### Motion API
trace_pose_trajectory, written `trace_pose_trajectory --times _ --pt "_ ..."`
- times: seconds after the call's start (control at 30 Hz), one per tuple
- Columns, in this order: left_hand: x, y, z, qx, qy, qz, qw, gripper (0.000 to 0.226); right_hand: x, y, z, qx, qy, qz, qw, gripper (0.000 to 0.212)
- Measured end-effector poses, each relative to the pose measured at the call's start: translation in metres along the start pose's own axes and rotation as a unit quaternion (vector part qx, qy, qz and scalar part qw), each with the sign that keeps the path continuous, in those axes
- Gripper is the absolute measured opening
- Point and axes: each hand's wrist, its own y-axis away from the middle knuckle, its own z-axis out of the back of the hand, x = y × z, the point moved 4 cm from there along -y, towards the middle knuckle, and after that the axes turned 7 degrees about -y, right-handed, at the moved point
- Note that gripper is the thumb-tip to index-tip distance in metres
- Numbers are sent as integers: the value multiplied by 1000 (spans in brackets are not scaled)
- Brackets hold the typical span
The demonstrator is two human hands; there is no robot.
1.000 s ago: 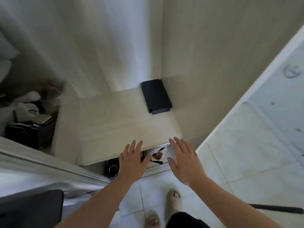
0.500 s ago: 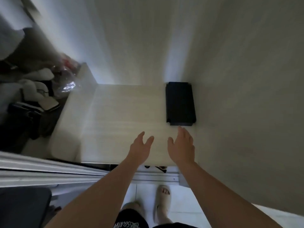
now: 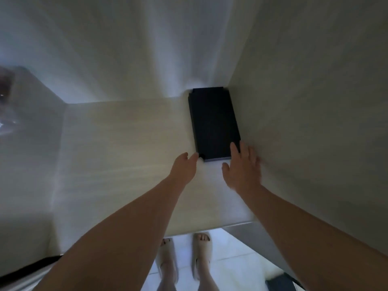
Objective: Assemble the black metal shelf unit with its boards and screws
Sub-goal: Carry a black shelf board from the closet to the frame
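Our left hand (image 3: 183,168) keeps fingers straight, tips at a near corner of the board (image 3: 214,122); our right hand (image 3: 241,168), fingers apart, is over the other near corner.

Both arms stretched forward; left grip (image 3: 184,168) relaxed, uncurled; right grip (image 3: 241,167) flat, palm down.

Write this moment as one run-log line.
step: reach for black board | left hand: open, at near-left corner | right hand: open, at near-right corner | board: flat on pale top
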Motion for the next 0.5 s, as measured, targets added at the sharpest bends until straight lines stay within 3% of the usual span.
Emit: trace_pose_trajectory --times 0.13,0.27,0.5 --pt "-14 -29 -17 -16 22 5 1000 59 -5 -26 -6 0 2 14 1000 74" --pt "-30 -42 -28 -10 77 2 997 38 -5 -42 -11 17 -22 10 1000 72" --pt "-35 -52 -30 -32 159 37 986 31 -7 -45 -15 70 -39 -10 997 69"
